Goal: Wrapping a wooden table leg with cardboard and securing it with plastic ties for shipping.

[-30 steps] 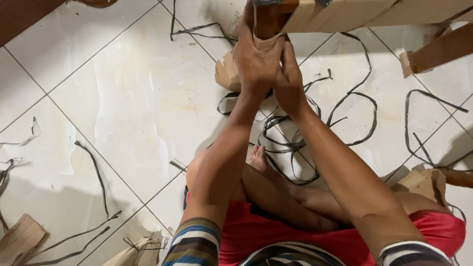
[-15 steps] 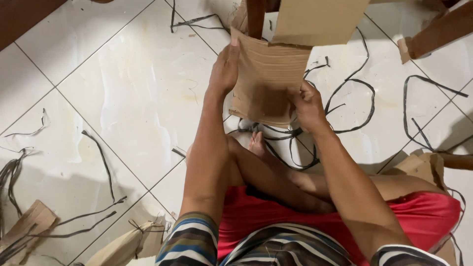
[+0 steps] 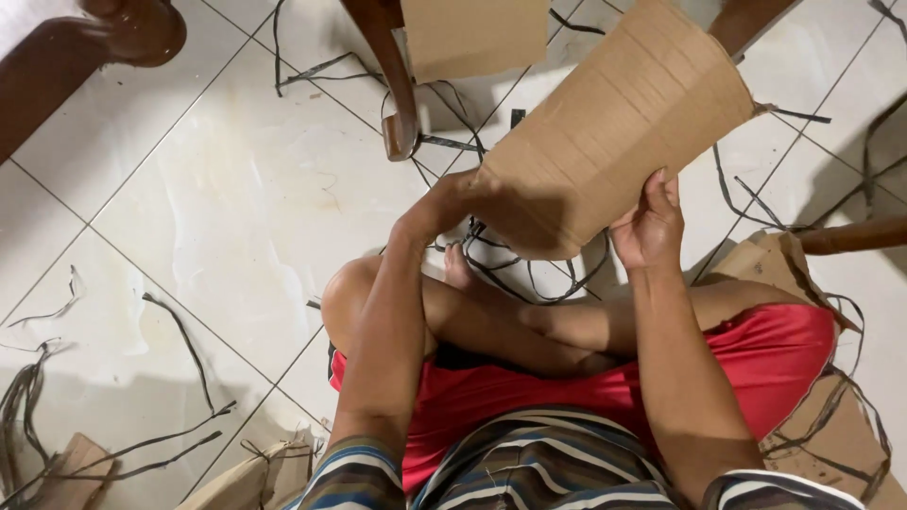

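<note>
A person sits cross-legged on a white tiled floor (image 3: 189,217) and holds up a brown sheet of corrugated cardboard (image 3: 614,132) with both hands. The left hand (image 3: 463,194) grips the sheet's lower left edge, fingers tucked behind it. The right hand (image 3: 650,227) pinches the lower right edge — thumb on the front. The hands are apart, one on each side. The sheet hangs in the air above the crossed legs, tilted up to the right. Thin black straps (image 3: 529,274) lie in loops on the floor under it. A dark wooden chair leg (image 3: 392,85) stands just behind — near another cardboard piece (image 3: 472,38).
</note>
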